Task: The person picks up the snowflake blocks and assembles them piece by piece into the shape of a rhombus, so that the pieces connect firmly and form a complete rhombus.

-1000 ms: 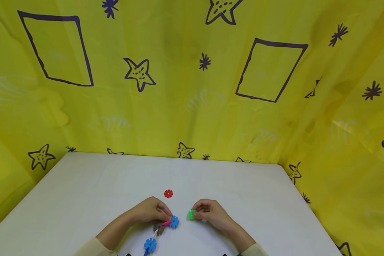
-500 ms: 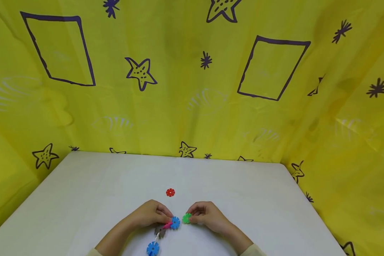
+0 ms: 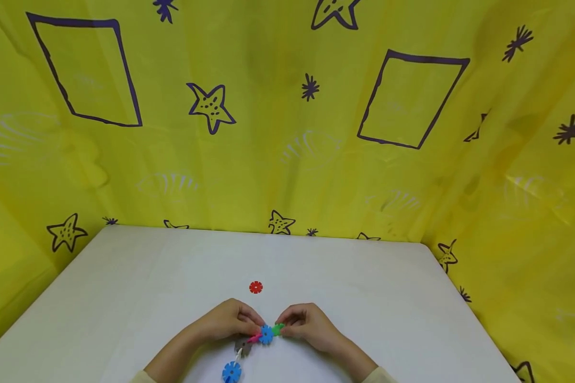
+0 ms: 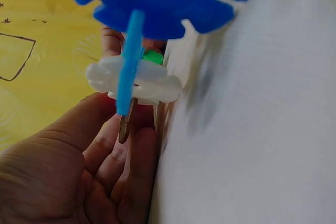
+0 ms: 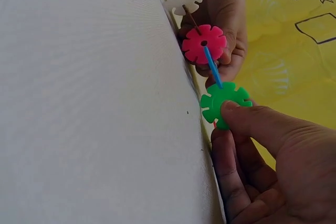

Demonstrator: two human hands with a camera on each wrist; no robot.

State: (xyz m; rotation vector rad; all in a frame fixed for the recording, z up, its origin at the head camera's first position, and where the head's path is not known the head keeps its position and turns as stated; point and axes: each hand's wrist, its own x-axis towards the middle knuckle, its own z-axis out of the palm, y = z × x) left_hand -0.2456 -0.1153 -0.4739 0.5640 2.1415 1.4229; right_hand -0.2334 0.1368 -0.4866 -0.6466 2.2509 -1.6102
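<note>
My left hand (image 3: 227, 322) pinches the pink notched disc (image 5: 202, 51) of a chain of snowflake discs. On one side of it a blue disc (image 3: 266, 334) sticks out towards my right hand (image 3: 311, 327). That hand pinches a green disc (image 5: 226, 98) between thumb and fingers, its rim meeting the blue disc's edge; how deep the slots sit I cannot tell. From the pink disc the chain runs back through a brown disc (image 3: 243, 347), a white disc (image 4: 152, 85) and a second light blue disc (image 3: 232, 372) to a dark blue one (image 4: 168, 17).
A single red disc (image 3: 256, 287) lies on the white table (image 3: 172, 266) beyond both hands. Yellow patterned cloth (image 3: 259, 159) hangs behind the table and along its sides.
My right hand has moved left with the green disc, closing the gap to the blue disc until they meet. The left hand keeps its pinch, shifting slightly rightward in view.
</note>
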